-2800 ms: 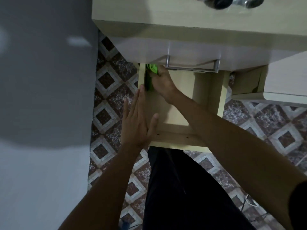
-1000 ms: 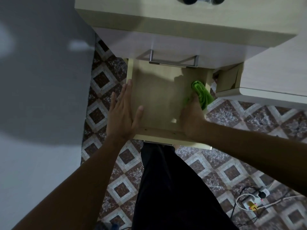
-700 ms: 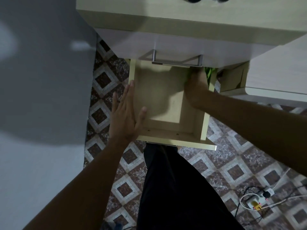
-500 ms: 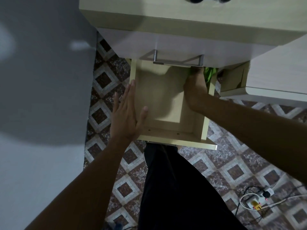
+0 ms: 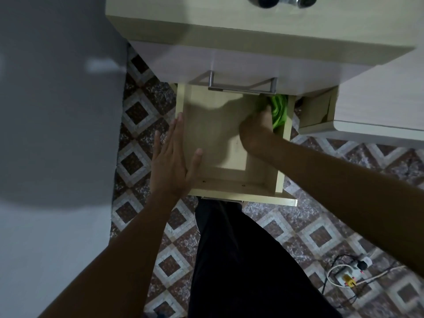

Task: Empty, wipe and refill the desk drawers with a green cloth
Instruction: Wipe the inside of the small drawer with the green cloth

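A pale wooden drawer (image 5: 229, 188) is pulled out below the desk, and its inside holds nothing but my hand and the cloth. My right hand (image 5: 257, 129) is inside it at the back right and presses the green cloth (image 5: 278, 111) against the right wall. Its fingers are blurred and partly hidden by the cloth. My left hand (image 5: 171, 161) lies flat with straight fingers along the drawer's left wall, thumb inside the drawer. Above it, the upper drawer with a metal handle (image 5: 243, 89) is shut.
The desk top (image 5: 252, 19) spans the top of the view, with dark round objects at its far edge. A white wall stands at the left. Patterned floor tiles lie below. A power strip with cables (image 5: 346, 275) lies on the floor at the lower right. My dark trouser leg is under the drawer.
My right hand with the cloth has moved from the drawer's left back corner to the right wall, then along that wall towards the back. My left hand has stayed on the left wall.
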